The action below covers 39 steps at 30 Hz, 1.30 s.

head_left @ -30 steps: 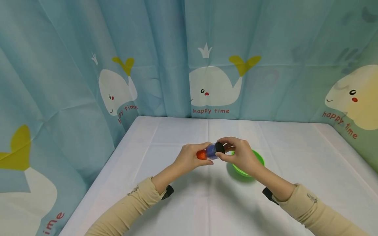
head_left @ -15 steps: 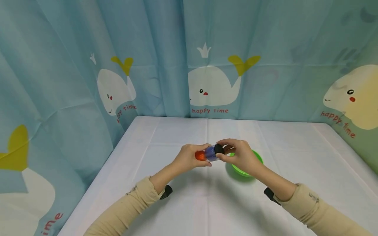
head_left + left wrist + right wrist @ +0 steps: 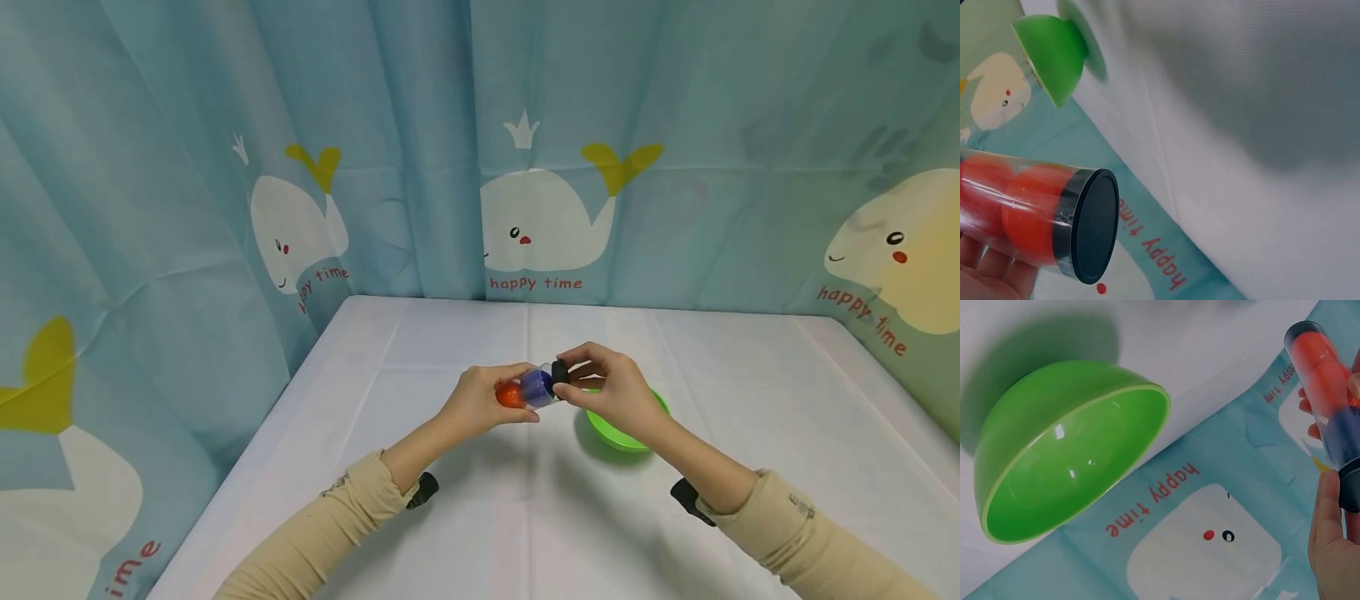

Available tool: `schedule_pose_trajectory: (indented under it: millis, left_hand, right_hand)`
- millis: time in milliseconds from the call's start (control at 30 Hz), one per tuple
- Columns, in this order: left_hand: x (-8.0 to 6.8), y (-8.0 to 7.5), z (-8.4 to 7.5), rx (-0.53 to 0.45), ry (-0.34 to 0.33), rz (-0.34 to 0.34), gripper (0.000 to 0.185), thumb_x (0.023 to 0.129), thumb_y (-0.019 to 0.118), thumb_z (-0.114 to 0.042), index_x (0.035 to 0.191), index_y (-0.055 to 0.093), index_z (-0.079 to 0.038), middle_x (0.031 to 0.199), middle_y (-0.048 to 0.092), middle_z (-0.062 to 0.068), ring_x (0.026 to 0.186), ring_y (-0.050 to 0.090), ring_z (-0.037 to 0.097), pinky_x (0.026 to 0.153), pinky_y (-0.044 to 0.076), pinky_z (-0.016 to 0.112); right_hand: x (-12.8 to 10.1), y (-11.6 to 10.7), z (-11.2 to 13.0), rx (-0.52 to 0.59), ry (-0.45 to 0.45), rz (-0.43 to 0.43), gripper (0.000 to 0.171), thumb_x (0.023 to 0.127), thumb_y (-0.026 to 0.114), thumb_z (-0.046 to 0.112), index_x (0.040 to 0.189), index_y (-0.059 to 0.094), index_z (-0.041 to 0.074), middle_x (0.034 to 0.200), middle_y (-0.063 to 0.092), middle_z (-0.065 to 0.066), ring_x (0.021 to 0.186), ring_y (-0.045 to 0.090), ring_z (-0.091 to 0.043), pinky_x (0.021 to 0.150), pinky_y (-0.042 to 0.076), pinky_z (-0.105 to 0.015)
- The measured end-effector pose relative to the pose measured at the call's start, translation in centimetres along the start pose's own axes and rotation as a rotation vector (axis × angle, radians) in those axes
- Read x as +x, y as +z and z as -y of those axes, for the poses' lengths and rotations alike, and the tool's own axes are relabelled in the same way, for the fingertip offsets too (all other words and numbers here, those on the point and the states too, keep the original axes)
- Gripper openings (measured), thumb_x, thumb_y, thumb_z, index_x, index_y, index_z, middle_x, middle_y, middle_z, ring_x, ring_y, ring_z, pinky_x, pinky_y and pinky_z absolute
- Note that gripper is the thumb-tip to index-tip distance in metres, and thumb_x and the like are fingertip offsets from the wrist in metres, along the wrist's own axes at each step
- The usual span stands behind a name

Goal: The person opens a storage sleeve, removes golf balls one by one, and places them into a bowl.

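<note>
Hands meet above the middle of the white table (image 3: 465, 533), both on one clear plastic tube (image 3: 534, 388) held level in the air. Left hand (image 3: 480, 402) wraps its curled fingers around the tube's left part, where an orange-red ball (image 3: 510, 395) shows through the wall; in the left wrist view the fingertips (image 3: 988, 275) sit under the tube (image 3: 1019, 215), with red balls (image 3: 1029, 212) packed against a black end cap (image 3: 1092, 226). Right hand (image 3: 611, 392) pinches the black cap (image 3: 559, 372) at the tube's right end between thumb and curled fingers; whether the cap is seated fully on the tube or partly loose, cannot tell. A blue ball (image 3: 537, 385) lies inside the tube next to that cap. Right wrist view shows the same tube (image 3: 1329, 394) running from its red contents down to the dark blue part, with a thumb (image 3: 1329, 506) laid alongside the cap (image 3: 1350, 484). Green bowl (image 3: 626, 429) stands upright on the table just below and behind the right hand, partly hidden by it in the head view; the right wrist view shows its glossy inside (image 3: 1079, 469) with nothing in it. Tube does not touch the bowl or the table. Beige sleeves (image 3: 322, 533) cover both forearms. Blue curtain (image 3: 225, 125) printed with white whales and the words "happy time" hangs around the table on three sides.
</note>
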<state>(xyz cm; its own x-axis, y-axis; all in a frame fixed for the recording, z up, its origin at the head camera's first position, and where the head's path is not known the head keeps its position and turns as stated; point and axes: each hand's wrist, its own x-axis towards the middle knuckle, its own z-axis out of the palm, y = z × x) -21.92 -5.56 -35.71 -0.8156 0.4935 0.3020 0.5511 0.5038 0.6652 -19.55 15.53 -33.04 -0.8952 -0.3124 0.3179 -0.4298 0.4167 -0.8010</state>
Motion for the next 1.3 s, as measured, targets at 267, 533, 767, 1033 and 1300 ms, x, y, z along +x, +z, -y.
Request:
schedule_pose_trajectory:
  millis: [267,533,767,1033,1300]
  left_hand:
    - [-0.3,-0.3,-0.2,-0.035,-0.048,-0.010,0.060,0.069,0.084,-0.023,0.123,0.063,-0.008,0.115,0.068,0.010,0.099,0.066,0.022,0.086,0.054,0.032]
    - [-0.2,-0.6,-0.2,-0.048,-0.072,-0.021,0.062,0.068,0.085,-0.022,0.123,0.063,-0.007,0.116,0.068,0.010,0.101,0.066,0.022,0.088,0.053,0.034]
    - [-0.4,-0.6,0.1,-0.053,-0.081,-0.018,0.063,0.068,0.085,-0.024,0.125,0.062,-0.008,0.118,0.067,0.008,0.101,0.065,0.022,0.088,0.053,0.033]
    - [-0.2,-0.6,0.3,-0.057,-0.095,-0.011,0.065,0.068,0.084,-0.027,0.126,0.061,-0.008,0.119,0.067,0.009,0.102,0.065,0.022,0.089,0.053,0.034]
    - [-0.3,-0.8,0.2,-0.070,-0.101,-0.033,0.066,0.067,0.086,-0.024,0.125,0.061,-0.006,0.119,0.067,0.009,0.102,0.066,0.022,0.089,0.053,0.034]
  right_hand:
    - [0.0,-0.5,0.0,0.121,0.050,0.034,0.030,0.081,0.069,-0.002,0.108,0.056,-0.007,0.117,0.060,-0.025,0.104,0.063,-0.037,0.080,0.056,-0.026]
    - [-0.1,-0.9,0.0,0.232,0.085,0.055,0.032,0.080,0.070,-0.002,0.106,0.052,-0.010,0.118,0.057,-0.028,0.102,0.066,-0.021,0.079,0.056,-0.028]
    - [-0.4,-1.0,-0.2,0.314,0.103,0.066,0.039,0.081,0.070,-0.002,0.109,0.044,-0.011,0.123,0.052,-0.032,0.096,0.066,-0.003,0.080,0.055,-0.026]
    - [-0.7,-1.7,0.0,0.273,0.177,0.099,0.050,0.086,0.068,0.008,0.129,0.049,-0.007,0.131,0.051,-0.029,0.107,0.065,-0.016,0.084,0.054,-0.028]
    - [-1.0,-2.1,0.1,0.202,0.178,0.090,0.049,0.084,0.071,0.011,0.127,0.054,-0.006,0.123,0.059,-0.027,0.097,0.066,-0.004,0.082,0.055,-0.023]
